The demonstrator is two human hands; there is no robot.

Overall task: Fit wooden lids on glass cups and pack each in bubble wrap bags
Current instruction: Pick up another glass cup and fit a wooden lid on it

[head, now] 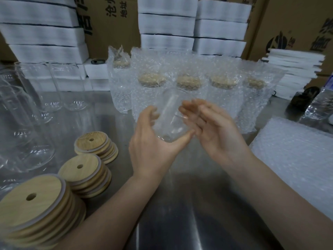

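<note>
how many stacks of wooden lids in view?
3, all at the lower left of the view: near stack at the bottom-left corner, middle stack just beyond it, far stack behind that. More could lie outside the frame.

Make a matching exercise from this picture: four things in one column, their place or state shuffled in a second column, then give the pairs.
Column A
1. glass cup
2. wooden lids
3. packed cups
4. empty bubble wrap bags

Column B
a. lie in a flat pile at the right
b. sit in stacks at the front left
c. held tilted, without a lid, in the left hand
d. stand upright in a row at the back, lids on

Pairs: 1-c, 2-b, 3-d, 4-a
</note>
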